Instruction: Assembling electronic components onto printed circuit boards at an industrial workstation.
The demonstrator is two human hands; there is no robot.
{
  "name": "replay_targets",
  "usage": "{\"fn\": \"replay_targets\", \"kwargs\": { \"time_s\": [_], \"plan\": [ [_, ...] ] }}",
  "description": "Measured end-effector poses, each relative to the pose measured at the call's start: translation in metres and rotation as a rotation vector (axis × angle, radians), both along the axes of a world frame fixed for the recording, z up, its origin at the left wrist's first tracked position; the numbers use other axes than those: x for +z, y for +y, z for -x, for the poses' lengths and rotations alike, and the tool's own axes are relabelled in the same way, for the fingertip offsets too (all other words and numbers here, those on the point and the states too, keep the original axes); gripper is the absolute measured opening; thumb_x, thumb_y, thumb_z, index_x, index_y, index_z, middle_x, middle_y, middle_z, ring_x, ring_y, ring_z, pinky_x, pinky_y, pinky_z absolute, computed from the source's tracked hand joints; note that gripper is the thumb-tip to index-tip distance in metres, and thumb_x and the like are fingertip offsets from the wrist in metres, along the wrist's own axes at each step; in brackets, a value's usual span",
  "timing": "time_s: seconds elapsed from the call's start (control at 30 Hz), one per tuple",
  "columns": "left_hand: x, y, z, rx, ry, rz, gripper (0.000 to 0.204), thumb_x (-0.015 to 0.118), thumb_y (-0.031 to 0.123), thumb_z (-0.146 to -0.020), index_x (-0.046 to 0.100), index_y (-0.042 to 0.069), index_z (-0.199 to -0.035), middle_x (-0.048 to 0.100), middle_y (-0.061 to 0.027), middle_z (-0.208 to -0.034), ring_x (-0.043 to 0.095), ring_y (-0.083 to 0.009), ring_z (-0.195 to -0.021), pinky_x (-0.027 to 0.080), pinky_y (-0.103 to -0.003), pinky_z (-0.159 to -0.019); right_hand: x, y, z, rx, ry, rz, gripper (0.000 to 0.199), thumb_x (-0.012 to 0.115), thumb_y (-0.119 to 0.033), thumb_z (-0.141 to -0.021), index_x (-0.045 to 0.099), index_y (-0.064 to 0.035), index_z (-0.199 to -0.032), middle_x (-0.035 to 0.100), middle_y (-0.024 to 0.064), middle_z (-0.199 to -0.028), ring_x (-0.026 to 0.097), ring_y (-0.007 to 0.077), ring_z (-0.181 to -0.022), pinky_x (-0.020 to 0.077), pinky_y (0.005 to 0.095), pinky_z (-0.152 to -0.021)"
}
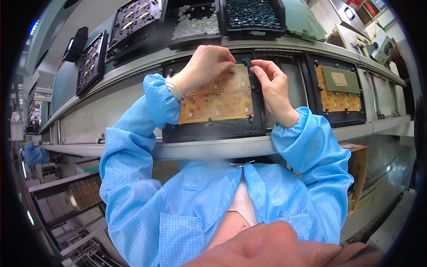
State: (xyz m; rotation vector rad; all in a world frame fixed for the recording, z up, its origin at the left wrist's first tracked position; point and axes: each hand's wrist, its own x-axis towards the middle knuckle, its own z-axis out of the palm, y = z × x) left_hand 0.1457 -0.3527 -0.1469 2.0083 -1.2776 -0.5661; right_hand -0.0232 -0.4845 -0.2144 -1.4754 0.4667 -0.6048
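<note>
A yellow-brown circuit board panel (215,107) lies in a black carrier frame (213,132) in front of me on the conveyor. My left hand (202,69) reaches over the panel's upper left part, thumb and fingers pinched together just above its far edge. Whatever may be in that pinch is too small to make out. At the frame's far right corner is my right hand (275,89), its thumb and fingertips drawn close together. I cannot see clearly what they hold, if anything. Small dark knobs sit around the frame's border.
To the right, a second black carrier (327,116) bears a similar panel with a green block (349,82) on it. Behind the conveyor rail (293,43) stand a bin of clear small parts (195,24), a bin of dark blue parts (253,15) and black trays (133,22). A cardboard box (358,173) stands below right.
</note>
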Motion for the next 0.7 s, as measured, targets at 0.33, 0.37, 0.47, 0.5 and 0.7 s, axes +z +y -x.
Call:
{"fn": "replay_targets", "kwargs": {
  "time_s": [0.33, 0.37, 0.47, 0.5, 0.7],
  "plan": [
    [-0.057, -0.014, -0.003, 0.057, -0.138, 0.011, 0.017, 0.073, 0.011, -0.085, 0.075, 0.000, -0.098, 0.071, -0.0101, -0.091, 0.071, -0.0198, -0.082, 0.056, -0.031, -0.075, -0.029, -0.024, -0.007, 0.156, 0.012, -0.164, 0.025, 0.061, -0.018, -0.102, 0.069, -0.0026, -0.120, 0.069, 0.0033, -0.101, 0.063, 0.0088, -0.095, 0.0509, 0.0243, -0.089],
    [-0.060, -0.014, -0.004, 0.059, -0.143, 0.010, 0.018, 0.073, 0.012, -0.085, 0.075, 0.000, -0.098, 0.071, -0.0101, -0.091, 0.071, -0.0206, -0.082, 0.056, -0.031, -0.075, -0.031, -0.024, -0.009, 0.149, 0.013, -0.164, 0.025, 0.061, -0.019, -0.103, 0.069, -0.0024, -0.120, 0.069, 0.0033, -0.101, 0.063, 0.0093, -0.095, 0.0513, 0.0256, -0.091],
    [-0.065, -0.012, -0.006, 0.051, -0.179, 0.015, 0.018, 0.074, 0.013, -0.084, 0.075, 0.000, -0.097, 0.070, -0.0104, -0.091, 0.070, -0.0222, -0.082, 0.056, -0.032, -0.074, -0.033, -0.019, -0.011, 0.154, 0.021, -0.147, 0.025, 0.061, -0.018, -0.102, 0.069, -0.0025, -0.119, 0.069, 0.0030, -0.102, 0.063, 0.0092, -0.096, 0.0512, 0.0251, -0.091],
    [-0.066, -0.012, -0.007, 0.046, -0.210, 0.024, 0.018, 0.074, 0.013, -0.083, 0.075, 0.000, -0.096, 0.070, -0.0107, -0.091, 0.070, -0.0230, -0.082, 0.056, -0.032, -0.074, -0.035, -0.019, -0.012, 0.150, 0.019, -0.147, 0.025, 0.061, -0.018, -0.102, 0.069, -0.0025, -0.119, 0.069, 0.0030, -0.102, 0.063, 0.0092, -0.096, 0.0512, 0.0251, -0.091],
    [-0.068, -0.010, -0.004, -0.009, -0.413, -0.021, 0.012, 0.076, 0.020, -0.082, 0.076, 0.009, -0.086, 0.068, -0.0065, -0.089, 0.067, -0.0270, -0.086, 0.054, -0.039, -0.075, -0.041, -0.013, -0.012, 0.142, -0.015, -0.091, 0.025, 0.063, -0.020, -0.102, 0.071, -0.0034, -0.118, 0.069, 0.0006, -0.101, 0.062, 0.0082, -0.094, 0.0505, 0.0246, -0.088]
  ]
}}
